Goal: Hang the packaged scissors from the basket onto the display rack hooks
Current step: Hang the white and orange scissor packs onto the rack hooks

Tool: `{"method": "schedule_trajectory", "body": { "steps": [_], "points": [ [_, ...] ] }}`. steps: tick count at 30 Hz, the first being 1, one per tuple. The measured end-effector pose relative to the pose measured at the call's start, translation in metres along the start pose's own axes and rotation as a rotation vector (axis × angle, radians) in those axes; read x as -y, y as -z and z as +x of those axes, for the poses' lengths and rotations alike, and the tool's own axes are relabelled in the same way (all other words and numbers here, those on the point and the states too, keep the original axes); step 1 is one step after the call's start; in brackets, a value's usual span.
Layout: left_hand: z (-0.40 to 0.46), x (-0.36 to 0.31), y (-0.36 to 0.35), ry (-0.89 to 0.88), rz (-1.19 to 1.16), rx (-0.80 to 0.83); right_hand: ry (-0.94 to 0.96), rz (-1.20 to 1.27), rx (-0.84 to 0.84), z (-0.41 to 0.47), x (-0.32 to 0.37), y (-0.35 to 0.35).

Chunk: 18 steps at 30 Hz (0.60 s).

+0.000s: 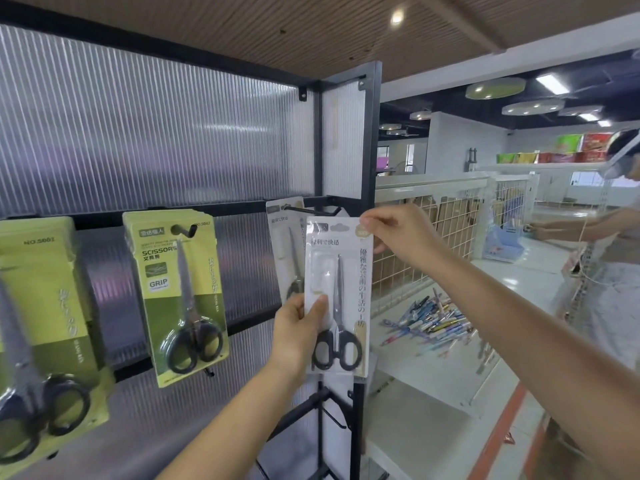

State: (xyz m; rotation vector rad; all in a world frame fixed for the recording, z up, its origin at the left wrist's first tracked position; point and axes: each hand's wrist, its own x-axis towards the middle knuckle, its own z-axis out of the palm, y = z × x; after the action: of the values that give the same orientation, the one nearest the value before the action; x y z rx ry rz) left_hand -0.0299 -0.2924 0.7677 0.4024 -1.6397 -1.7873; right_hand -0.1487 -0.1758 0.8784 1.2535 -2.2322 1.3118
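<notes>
Just scissors pack between fingers (upright).

The scissors pack is white with grey lettering, a gold sticker and black-handled scissors. The two packs further left are yellow-green with dark green bands. The rack frame is black, its ribbed panel translucent grey.

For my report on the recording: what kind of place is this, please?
Most likely a shop's stationery section: packaged scissors held up to a display hook, green scissors packs hanging beside, loose pens on a white shelf.
</notes>
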Motion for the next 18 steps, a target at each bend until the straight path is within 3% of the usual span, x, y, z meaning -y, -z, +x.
{"method": "schedule_trajectory", "body": {
  "steps": [18],
  "points": [
    [0.018, -0.001, -0.009, -0.019, 0.010, 0.013, -0.033, 0.106, -0.062, 0.024, 0.008, -0.003]
  ]
}}
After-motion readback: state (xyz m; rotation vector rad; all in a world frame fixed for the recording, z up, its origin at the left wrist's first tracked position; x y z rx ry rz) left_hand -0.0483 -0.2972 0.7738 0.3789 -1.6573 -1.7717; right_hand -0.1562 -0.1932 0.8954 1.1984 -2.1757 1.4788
